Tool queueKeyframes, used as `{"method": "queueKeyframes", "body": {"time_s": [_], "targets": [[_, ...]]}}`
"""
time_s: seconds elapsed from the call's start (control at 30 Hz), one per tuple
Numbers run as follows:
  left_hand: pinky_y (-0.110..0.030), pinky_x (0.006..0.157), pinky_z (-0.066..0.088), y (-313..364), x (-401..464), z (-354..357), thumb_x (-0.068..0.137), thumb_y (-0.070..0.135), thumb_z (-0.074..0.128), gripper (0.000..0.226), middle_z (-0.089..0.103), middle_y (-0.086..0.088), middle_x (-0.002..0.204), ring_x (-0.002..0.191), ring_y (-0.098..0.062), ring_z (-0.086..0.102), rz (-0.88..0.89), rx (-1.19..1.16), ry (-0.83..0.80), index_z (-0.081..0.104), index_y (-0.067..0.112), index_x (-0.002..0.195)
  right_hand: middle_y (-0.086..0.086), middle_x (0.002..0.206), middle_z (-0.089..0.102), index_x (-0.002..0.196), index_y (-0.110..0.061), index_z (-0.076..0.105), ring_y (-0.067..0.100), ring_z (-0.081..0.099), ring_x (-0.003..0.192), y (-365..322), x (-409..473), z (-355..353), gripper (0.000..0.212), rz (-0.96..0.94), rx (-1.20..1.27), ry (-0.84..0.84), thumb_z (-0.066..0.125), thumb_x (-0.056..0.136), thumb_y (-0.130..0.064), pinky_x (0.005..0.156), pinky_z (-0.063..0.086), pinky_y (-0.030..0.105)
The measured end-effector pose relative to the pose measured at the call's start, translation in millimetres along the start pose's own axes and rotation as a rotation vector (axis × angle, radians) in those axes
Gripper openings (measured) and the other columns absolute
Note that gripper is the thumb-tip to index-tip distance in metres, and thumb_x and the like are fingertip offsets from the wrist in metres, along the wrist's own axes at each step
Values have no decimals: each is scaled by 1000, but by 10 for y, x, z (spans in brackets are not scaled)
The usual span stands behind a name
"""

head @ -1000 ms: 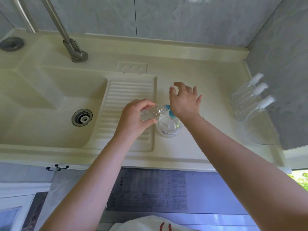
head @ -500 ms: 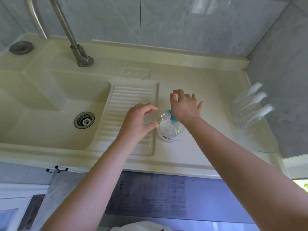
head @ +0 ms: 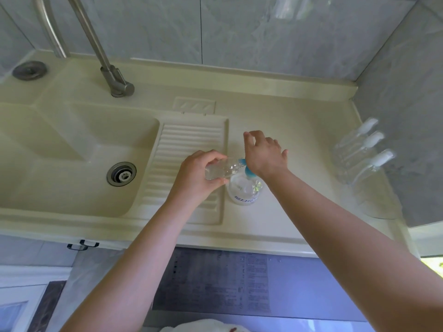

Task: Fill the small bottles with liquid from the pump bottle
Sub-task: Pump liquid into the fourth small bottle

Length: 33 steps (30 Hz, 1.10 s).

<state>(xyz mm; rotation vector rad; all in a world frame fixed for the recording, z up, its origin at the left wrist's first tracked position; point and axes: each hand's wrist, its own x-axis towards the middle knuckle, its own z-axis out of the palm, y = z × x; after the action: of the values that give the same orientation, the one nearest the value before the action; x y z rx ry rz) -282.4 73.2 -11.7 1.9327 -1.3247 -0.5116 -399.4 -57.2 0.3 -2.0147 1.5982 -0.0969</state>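
Near the middle of the frame, your left hand (head: 195, 174) gripped a small clear bottle (head: 221, 168), tilted on its side with its mouth at the blue nozzle of the pump bottle (head: 244, 189). The pump bottle stood upright on the cream counter (head: 275, 226), just right of the ribbed drainboard (head: 189, 149). Your right hand (head: 265, 155) rested on the pump top, fingers loosely spread. Three more small bottles (head: 362, 152) leaned at the right edge, against the grey wall (head: 407, 92).
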Motion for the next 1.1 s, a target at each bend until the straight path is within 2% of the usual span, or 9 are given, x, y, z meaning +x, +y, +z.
{"method": "queueKeyframes", "body": {"time_s": [0.1, 0.23, 0.47, 0.6, 0.83, 0.9, 1.0, 1.1], "targets": [[-1, 78, 33, -4, -3, -26, 66, 18, 86, 46, 63, 6, 100, 93, -9, 58, 0, 0, -12, 68, 30, 107, 8, 149, 44, 145, -32, 41, 29, 20, 148, 7, -22, -22, 57, -8, 50, 31, 20, 99, -59, 119, 5, 56], [2, 77, 32, 18, -14, -51, 68, 18, 86, 45, 63, 7, 101, 93, -8, 58, 2, -1, -6, 68, 30, 107, 8, 146, 47, 145, -33, 41, 30, 25, 146, -12, -4, -185, 57, 7, 175, 0, 22, 98, -60, 118, 8, 58], [-2, 78, 34, 48, -16, -37, 68, 18, 85, 44, 63, 6, 99, 93, -10, 58, 9, -4, 0, 68, 30, 107, 9, 148, 44, 143, -33, 42, 29, 19, 148, 111, -96, -108, 50, 5, 64, 27, 21, 101, -50, 119, 3, 58], [-16, 84, 39, 43, -10, -30, 67, 18, 86, 46, 63, 4, 99, 95, -12, 58, 6, 18, -8, 68, 29, 107, 7, 152, 39, 143, -34, 40, 28, 11, 151, 90, -125, -55, 46, -5, 50, 21, 17, 104, -39, 120, -1, 55], [-21, 87, 42, 64, -15, -51, 67, 18, 86, 46, 63, 2, 100, 94, -11, 57, 11, 11, 4, 69, 28, 108, 7, 152, 40, 144, -32, 42, 27, 13, 151, 86, -122, -120, 50, -28, 69, 77, 24, 102, -50, 119, -3, 56], [-18, 86, 42, 54, -16, -53, 67, 18, 86, 45, 63, 2, 100, 94, -10, 57, 16, 14, 5, 68, 28, 108, 7, 153, 39, 144, -31, 42, 26, 10, 151, 66, -126, -146, 51, -45, 51, 69, 24, 102, -52, 119, -4, 56], [-6, 81, 36, 49, -8, -48, 67, 18, 86, 45, 63, 4, 100, 93, -9, 57, 14, 8, 7, 68, 28, 108, 7, 153, 37, 145, -32, 41, 27, 7, 152, 72, -137, -129, 48, -34, 24, 28, 22, 102, -46, 118, -5, 57], [-15, 85, 39, 45, -8, -20, 67, 17, 85, 46, 62, 4, 99, 93, -8, 56, 10, 24, -5, 68, 29, 108, 7, 150, 41, 143, -31, 42, 30, 14, 150, 91, -112, -65, 48, 5, -23, -25, 17, 102, -36, 119, -1, 57]]}}
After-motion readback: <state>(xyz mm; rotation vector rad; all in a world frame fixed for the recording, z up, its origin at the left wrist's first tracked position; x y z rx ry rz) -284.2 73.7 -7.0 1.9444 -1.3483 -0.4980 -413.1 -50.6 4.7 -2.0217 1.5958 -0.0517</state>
